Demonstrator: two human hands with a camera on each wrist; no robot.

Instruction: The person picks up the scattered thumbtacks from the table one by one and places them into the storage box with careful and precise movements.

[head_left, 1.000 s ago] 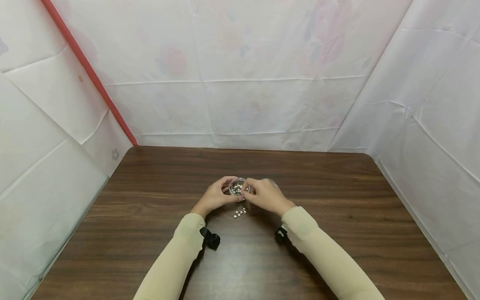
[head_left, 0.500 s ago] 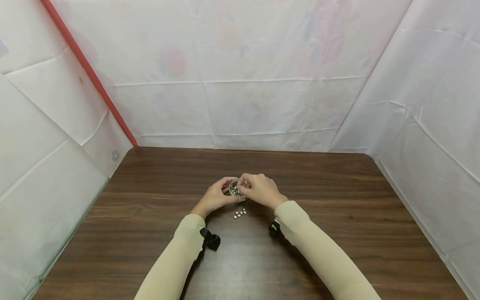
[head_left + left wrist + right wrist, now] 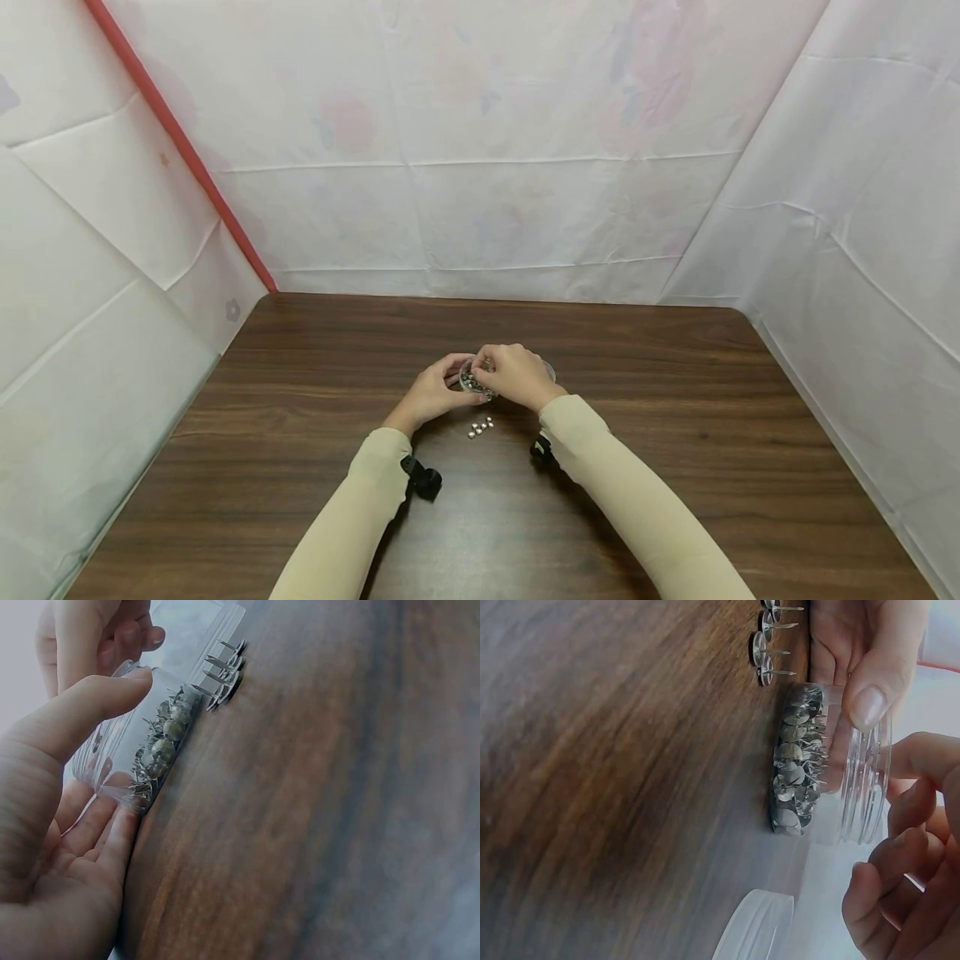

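A clear round plastic jar point(image 3: 864, 795) stands on the table, a layer of metal thumbtacks point(image 3: 795, 769) at its bottom. My left hand point(image 3: 433, 392) holds it from the left, thumb on the near side and fingers round the far side. My right hand point(image 3: 519, 377) reaches over the mouth, its index finger at the rim and the other fingers bent. Whether its fingertips pinch a tack is hidden. Just in front of the jar, several loose thumbtacks point(image 3: 480, 428) lie in a small group; in the left wrist view these tacks point(image 3: 222, 673) have their points up.
A clear lid point(image 3: 759, 926) lies on the brown wooden table point(image 3: 315, 467), right of the jar and partly behind my right hand. White patterned sheets point(image 3: 480, 208) hang behind and beside the table, with a red strip point(image 3: 180, 142) at the left.
My right hand has shifted slightly left and farther over the jar's mouth. My left hand, the jar and the loose thumbtacks have stayed in place.
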